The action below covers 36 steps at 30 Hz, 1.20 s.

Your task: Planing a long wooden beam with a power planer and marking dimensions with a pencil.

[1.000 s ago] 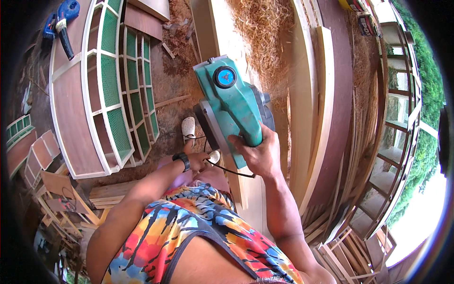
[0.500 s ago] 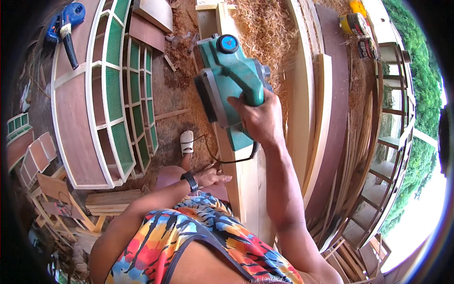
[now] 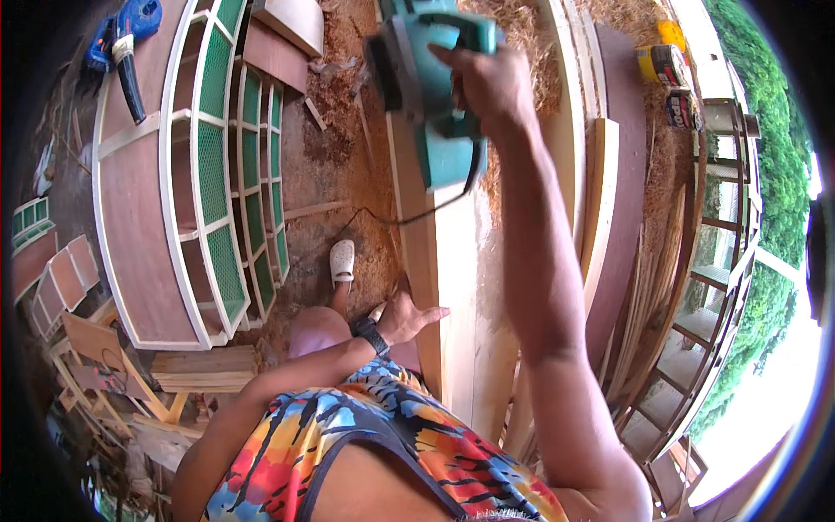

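Observation:
My right hand (image 3: pixel 496 83) grips the handle of a teal electric planer (image 3: pixel 448 157), which rests on a long pale timber (image 3: pixel 417 261) and is slightly blurred. A black cord trails from the tool down to the left. My left hand (image 3: pixel 404 317), with a watch on its wrist, touches the near part of the timber's left side, thumb and fingers spread.
Frames with green mesh (image 3: pixel 213 174) stand left, beside a blue blower (image 3: pixel 130 39). Shavings cover the floor (image 3: pixel 335 130). More boards (image 3: pixel 600 191) lie right, with cans (image 3: pixel 661 65) beyond them. Lumber and panels (image 3: pixel 200 370) sit lower left. A ladder-like frame (image 3: pixel 722 217) curves along the right.
The planer and my right hand have moved forward along the timber, away from me. My left hand has risen from near my leg to the timber's side.

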{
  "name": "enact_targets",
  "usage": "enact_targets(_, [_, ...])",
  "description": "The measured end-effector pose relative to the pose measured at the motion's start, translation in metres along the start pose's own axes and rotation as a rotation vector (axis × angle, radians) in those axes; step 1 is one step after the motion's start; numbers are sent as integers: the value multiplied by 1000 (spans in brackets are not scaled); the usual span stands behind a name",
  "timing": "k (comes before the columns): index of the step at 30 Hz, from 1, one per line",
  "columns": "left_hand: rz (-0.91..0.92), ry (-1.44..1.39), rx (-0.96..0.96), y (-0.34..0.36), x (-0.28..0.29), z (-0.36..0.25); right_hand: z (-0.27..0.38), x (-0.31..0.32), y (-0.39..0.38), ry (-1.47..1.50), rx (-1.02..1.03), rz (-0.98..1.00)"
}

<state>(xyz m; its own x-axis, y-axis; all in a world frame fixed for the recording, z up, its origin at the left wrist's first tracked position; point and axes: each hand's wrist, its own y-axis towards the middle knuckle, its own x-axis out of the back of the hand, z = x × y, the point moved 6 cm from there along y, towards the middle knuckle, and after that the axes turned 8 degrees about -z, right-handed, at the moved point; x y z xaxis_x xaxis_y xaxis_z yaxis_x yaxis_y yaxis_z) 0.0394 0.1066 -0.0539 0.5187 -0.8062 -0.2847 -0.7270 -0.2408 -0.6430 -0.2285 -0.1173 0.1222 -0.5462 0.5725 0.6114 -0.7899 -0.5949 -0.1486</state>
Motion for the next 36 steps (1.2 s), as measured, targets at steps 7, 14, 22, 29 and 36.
enact_targets(7, [-89,5,-187,1,3,-5,20,-23,75,222,-36,-31])
enact_targets(14, [-350,-71,-408,-6,4,-2,33,-30,64,295,169,-38])
enact_targets(22, [-290,325,-127,-3,53,55,-65,62,-183,170,75,-120])
enact_targets(29, [-425,374,-162,-41,67,66,-160,147,-448,211,-353,-89])
enact_targets(36, [-437,425,-309,-59,-33,81,-251,229,-675,177,-625,-237])
